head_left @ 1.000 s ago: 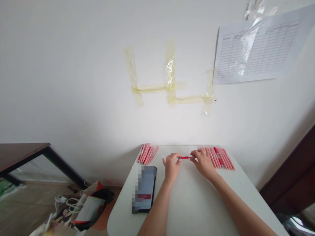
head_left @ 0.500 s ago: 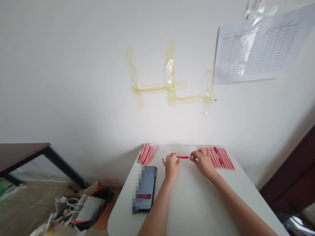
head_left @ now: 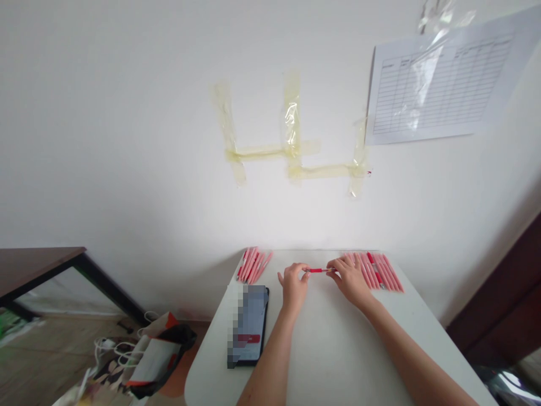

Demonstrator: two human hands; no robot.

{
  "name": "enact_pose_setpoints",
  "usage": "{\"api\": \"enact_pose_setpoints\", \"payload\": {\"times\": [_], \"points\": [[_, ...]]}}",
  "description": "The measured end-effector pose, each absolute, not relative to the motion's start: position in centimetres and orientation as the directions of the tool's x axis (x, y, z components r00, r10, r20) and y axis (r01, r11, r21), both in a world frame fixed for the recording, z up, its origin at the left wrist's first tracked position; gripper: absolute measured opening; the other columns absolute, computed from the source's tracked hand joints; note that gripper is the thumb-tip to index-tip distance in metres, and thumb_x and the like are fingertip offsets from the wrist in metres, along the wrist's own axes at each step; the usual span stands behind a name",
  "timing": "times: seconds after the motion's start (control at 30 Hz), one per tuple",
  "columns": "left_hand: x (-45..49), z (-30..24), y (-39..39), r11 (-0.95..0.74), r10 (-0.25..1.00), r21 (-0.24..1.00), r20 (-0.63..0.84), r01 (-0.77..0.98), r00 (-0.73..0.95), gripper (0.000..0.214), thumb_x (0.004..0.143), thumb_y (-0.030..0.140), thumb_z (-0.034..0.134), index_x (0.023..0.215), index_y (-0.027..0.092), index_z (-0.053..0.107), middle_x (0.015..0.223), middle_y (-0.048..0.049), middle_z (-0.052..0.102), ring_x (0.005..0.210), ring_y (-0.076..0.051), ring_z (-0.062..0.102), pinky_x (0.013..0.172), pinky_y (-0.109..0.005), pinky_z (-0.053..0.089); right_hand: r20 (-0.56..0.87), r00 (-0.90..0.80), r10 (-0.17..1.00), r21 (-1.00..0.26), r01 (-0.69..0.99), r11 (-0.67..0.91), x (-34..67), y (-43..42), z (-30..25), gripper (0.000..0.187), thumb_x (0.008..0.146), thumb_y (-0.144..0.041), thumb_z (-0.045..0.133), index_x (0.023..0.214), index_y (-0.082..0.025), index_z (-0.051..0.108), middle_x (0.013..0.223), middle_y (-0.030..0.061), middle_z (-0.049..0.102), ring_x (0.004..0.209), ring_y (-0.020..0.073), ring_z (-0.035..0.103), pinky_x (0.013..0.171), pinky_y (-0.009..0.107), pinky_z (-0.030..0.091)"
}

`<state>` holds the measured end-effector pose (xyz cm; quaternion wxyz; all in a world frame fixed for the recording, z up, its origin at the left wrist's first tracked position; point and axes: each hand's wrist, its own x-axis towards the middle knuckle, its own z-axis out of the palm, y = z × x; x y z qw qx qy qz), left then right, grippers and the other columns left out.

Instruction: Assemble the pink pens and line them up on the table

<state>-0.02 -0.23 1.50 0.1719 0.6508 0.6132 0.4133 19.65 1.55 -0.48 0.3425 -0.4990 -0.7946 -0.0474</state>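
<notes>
A red pen [head_left: 316,270] lies level between my two hands, above the far part of the white table [head_left: 329,349]. My left hand [head_left: 295,285] pinches its left end, and my right hand [head_left: 349,277] pinches the right end; fingers cover both ends. Right beside my right hand is a row of pink pens [head_left: 391,273], with a darker red pen [head_left: 376,270] among them. At the table's far left corner lies a looser bunch of pink and red pens [head_left: 252,265].
A phone [head_left: 253,324] lies on the table left of my left forearm. Behind the table rises a white wall with yellowish tape [head_left: 291,124] and a printed sheet [head_left: 439,90]. A dark desk [head_left: 42,265] and a bag with cables [head_left: 156,355] are at the left.
</notes>
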Motion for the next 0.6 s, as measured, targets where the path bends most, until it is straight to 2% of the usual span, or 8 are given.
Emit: {"api": "enact_pose_setpoints", "payload": {"times": [0.2, 0.4, 0.6], "points": [[0.01, 1.68, -0.32, -0.189, 0.939, 0.738, 0.329, 0.647, -0.1, 0.021, 0.085, 0.013, 0.061, 0.095, 0.028, 0.07, 0.105, 0.0004, 0.074, 0.113, -0.023, 0.062, 0.115, -0.071, 0.016, 0.589, -0.283, 0.757, -0.226, 0.842, 0.49, 19.66, 1.53, -0.32, 0.024, 0.103, -0.038, 0.047, 0.099, -0.027, 0.067, 0.093, 0.005, 0.072, 0.1, 0.0261, 0.06, 0.113, 0.066, 0.02], [-0.04, 1.79, -0.4, -0.179, 0.942, 0.74, 0.319, 0.649, -0.103, 0.022, 0.084, 0.012, 0.061, 0.095, 0.028, 0.07, 0.105, 0.0001, 0.075, 0.113, -0.023, 0.062, 0.116, -0.07, 0.015, 0.572, -0.261, 0.778, -0.289, 0.823, 0.489, 19.71, 1.59, -0.6, 0.019, 0.101, -0.036, 0.05, 0.113, -0.028, 0.063, 0.102, 0.0062, 0.071, 0.103, 0.0265, 0.061, 0.111, 0.062, 0.027], [-0.01, 1.98, -0.41, -0.18, 0.942, 0.744, 0.318, 0.643, -0.104, 0.021, 0.084, 0.013, 0.062, 0.094, 0.029, 0.071, 0.104, 0.0009, 0.075, 0.113, -0.024, 0.062, 0.115, -0.071, 0.017, 0.566, -0.273, 0.778, -0.259, 0.836, 0.483, 19.67, 1.73, -0.63, 0.018, 0.102, -0.034, 0.048, 0.098, -0.027, 0.064, 0.096, 0.0046, 0.071, 0.102, 0.0263, 0.059, 0.114, 0.065, 0.02]]}}
